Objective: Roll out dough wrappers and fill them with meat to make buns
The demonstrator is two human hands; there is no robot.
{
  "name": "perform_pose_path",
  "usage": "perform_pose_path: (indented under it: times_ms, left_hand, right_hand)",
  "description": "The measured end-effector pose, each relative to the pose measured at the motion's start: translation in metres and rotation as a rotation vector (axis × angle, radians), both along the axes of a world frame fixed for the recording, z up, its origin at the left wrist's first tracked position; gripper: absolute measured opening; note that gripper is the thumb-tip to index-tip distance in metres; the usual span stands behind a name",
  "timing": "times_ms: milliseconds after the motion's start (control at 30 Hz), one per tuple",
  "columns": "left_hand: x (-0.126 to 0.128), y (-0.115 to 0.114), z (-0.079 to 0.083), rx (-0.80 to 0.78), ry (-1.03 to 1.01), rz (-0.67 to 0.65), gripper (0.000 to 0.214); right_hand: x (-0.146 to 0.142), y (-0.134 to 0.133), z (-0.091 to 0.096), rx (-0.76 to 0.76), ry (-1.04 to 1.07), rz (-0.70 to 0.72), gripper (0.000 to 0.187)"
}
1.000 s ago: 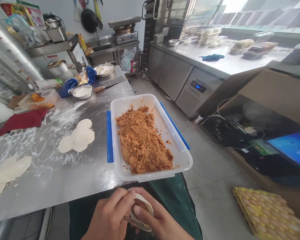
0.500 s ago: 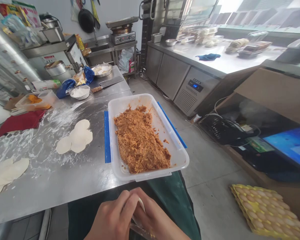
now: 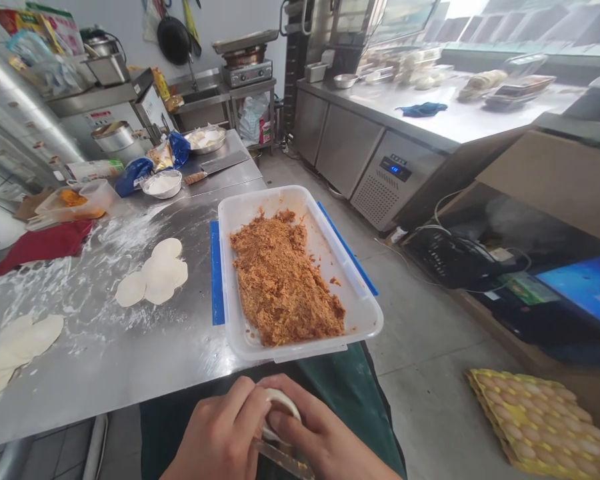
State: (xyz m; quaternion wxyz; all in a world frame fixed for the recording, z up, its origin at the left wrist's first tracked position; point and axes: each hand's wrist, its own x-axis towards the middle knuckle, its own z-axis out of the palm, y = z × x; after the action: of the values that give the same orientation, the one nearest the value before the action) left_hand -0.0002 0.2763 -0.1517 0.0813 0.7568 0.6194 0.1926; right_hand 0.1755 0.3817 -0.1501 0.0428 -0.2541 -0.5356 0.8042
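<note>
Close to my body, in front of a green apron (image 3: 335, 380), my left hand (image 3: 223, 427) and my right hand (image 3: 325, 427) meet around a pale dough wrapper (image 3: 286, 405). Its rim is bent up into a rounded cup, and my right thumb presses inside it. The fingers of my left hand curl along the wrapper's left side. A flat, narrow stick smeared with filling (image 3: 283, 459) slants below the dough; which hand grips it is hidden. Just beyond lies a white plastic tub (image 3: 365, 327) of crumbly orange-brown filling (image 3: 285, 287).
Round dough wrappers (image 3: 155, 273) overlap on the floured steel table (image 3: 100, 367), with more (image 3: 17, 347) at the left edge. Farther back are a bowl of flour (image 3: 163, 185), a cleaver (image 3: 225, 162) and a red cloth (image 3: 45, 247). Trays of eggs (image 3: 545, 420) sit low at right.
My right hand has shifted slightly right, and the dough's cupped rim now shows more between my hands. More of the stick is visible. The view has shifted slightly.
</note>
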Motion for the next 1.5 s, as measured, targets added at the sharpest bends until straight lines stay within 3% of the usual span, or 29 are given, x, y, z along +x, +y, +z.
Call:
perform_pose_path:
  times_ms: [133, 267, 400, 533, 667, 833, 967, 1100, 1200, 1267, 1367, 1433, 1500]
  left_hand:
    - [-0.001, 0.0, 0.0, 0.039, 0.033, -0.014, 0.039]
    - [0.002, 0.0, 0.001, 0.034, 0.02, 0.007, 0.03]
    - [0.003, 0.001, 0.0, 0.07, 0.096, -0.035, 0.045]
    - [0.005, 0.0, 0.0, 0.036, 0.045, -0.014, 0.027]
    - [0.005, 0.002, 0.001, 0.045, 0.113, -0.058, 0.042]
    - [0.003, 0.004, 0.003, 0.023, 0.041, -0.027, 0.025]
    - [0.003, 0.004, 0.001, 0.071, 0.125, -0.042, 0.044]
    - [0.005, 0.003, 0.0, 0.031, 0.05, -0.036, 0.027]
    - [0.005, 0.003, 0.0, 0.035, 0.098, -0.043, 0.04]
    - [0.003, 0.004, 0.001, 0.02, 0.136, -0.055, 0.049]
    - [-0.002, 0.006, 0.002, -0.018, 0.059, -0.047, 0.034]
    - [-0.004, 0.008, 0.003, -0.015, 0.007, -0.032, 0.031]
    - [-0.004, 0.009, 0.003, 0.031, 0.014, -0.036, 0.042]
  right_hand:
    - [-0.001, -0.004, -0.004, 0.004, 0.069, -0.047, 0.033]
    - [-0.002, -0.006, -0.006, -0.01, 0.004, -0.024, 0.035]
    - [-0.001, -0.006, -0.005, 0.14, 0.009, -0.03, 0.025]
    - [-0.002, -0.003, -0.004, 0.049, -0.081, 0.013, 0.026]
    - [-0.003, 0.0, -0.002, 0.152, -0.048, 0.007, 0.017]
    - [-0.004, 0.002, 0.001, 0.062, -0.034, -0.007, 0.023]
    - [-0.006, -0.001, -0.001, 0.164, 0.006, -0.031, 0.018]
    - [-0.008, -0.002, -0.004, 0.141, -0.068, -0.032, 0.021]
    - [-0.006, 0.001, -0.003, 0.156, -0.074, -0.033, 0.019]
    - [-0.003, 0.003, -0.002, 0.133, -0.064, -0.03, 0.021]
    - [-0.003, 0.003, -0.004, -0.012, -0.03, -0.072, 0.035]
    - [-0.007, -0.001, -0.01, -0.159, 0.023, -0.162, 0.05]
    - [-0.015, -0.008, -0.018, -0.304, 0.053, -0.297, 0.055]
